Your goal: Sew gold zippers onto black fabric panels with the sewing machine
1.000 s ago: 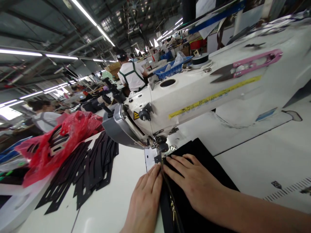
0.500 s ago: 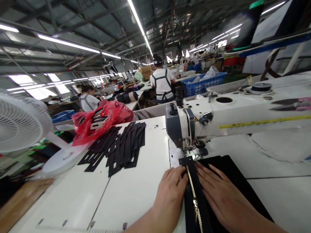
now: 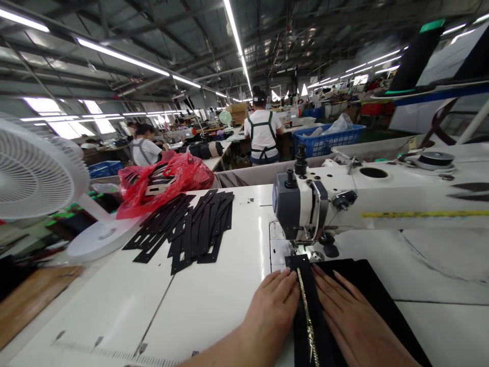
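Note:
A black strip with a gold metal zipper (image 3: 306,311) lies lengthwise in front of the sewing machine (image 3: 301,204), its far end near the needle area. My left hand (image 3: 273,306) rests flat along the strip's left edge, fingers stretched forward. On the other side, my right hand (image 3: 349,316) lies flat with extended fingers, pressing the strip's right edge and the black fabric panel (image 3: 376,285) beneath. The zipper pull sits partway down, between my wrists. Whether the presser foot touches the strip is hard to make out.
Left of the machine lies a pile of black slotted strips (image 3: 202,232), beside a red plastic bag (image 3: 183,176) with more pieces. A white fan (image 3: 38,168) stands at far left. Beyond the table are a blue basket (image 3: 328,141) and a person in an apron (image 3: 263,132).
The camera view has shifted slightly, so the machine appears farther right and lower. Both hands stay flat on the zipper strip and fabric, with little visible movement relative to the machine.

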The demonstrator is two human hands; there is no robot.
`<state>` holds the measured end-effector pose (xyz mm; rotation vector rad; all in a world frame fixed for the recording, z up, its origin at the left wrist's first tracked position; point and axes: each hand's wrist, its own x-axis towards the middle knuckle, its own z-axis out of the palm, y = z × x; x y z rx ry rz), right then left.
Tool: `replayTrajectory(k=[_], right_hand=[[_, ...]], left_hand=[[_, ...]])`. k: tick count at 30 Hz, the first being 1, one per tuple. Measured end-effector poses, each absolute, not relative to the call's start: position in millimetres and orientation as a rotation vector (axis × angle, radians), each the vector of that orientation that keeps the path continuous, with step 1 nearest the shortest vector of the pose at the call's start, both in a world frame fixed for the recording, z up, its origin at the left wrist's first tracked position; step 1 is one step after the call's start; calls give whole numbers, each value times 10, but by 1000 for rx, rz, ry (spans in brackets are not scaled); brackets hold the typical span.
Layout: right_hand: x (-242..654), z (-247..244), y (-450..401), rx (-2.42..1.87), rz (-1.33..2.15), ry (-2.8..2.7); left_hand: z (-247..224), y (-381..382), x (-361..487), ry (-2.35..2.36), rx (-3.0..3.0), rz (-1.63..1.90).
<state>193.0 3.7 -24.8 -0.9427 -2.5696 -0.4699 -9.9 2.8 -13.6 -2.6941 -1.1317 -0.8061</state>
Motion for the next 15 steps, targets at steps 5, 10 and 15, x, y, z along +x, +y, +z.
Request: replayTrajectory(k=[5,10,15], right_hand=[[1958,-260,131,-962,-454,-2558],[1987,-214,342,-949,-372,-2488],[1990,-147,407,-966,-295,-2532]], left_hand=[[-37,113,-63,-1151,-2730,-808],[8,350,-12,-1113,-2764,-763],[-22,431,11,-1119,-2777,-750]])
